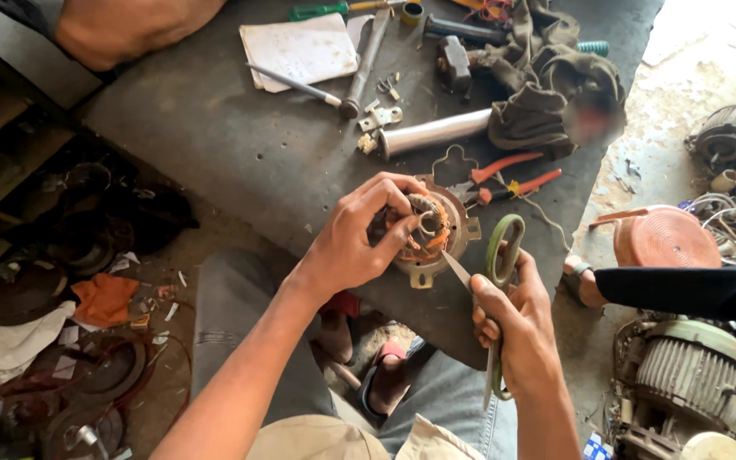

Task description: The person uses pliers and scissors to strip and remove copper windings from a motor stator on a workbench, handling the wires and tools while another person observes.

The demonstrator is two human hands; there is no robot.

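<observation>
At the near edge of the dark grey metal workbench [240,145] sits a round metal motor stator with copper-orange windings [433,228]. Left hand [353,238] curls over the stator's left side, fingers bent around the rim and fingertips [408,201] pressed onto the windings. Right hand [511,317] grips a pair of green-handled scissors [496,281], fingers wrapped closed round the lower loop; the blades look nearly together, tip touching the stator's lower right edge.

Just right of the stator: red-handled pliers [508,177] lying flat. Beyond the stator, toward the far side of the bench: a short silver metal tube [433,132], a small metal bracket [381,117], a long grey steel bar [366,58], a sheet of white paper [300,49] with a pen-like tool across it. Far right of the stator: a heap of dark olive cloth [551,85].

Off the bench, right of the stator: an orange ribbed round cover [666,238] and a grey finned motor housing [690,366] on the floor. Another person's black sleeve [692,290] reaches in from the right.
</observation>
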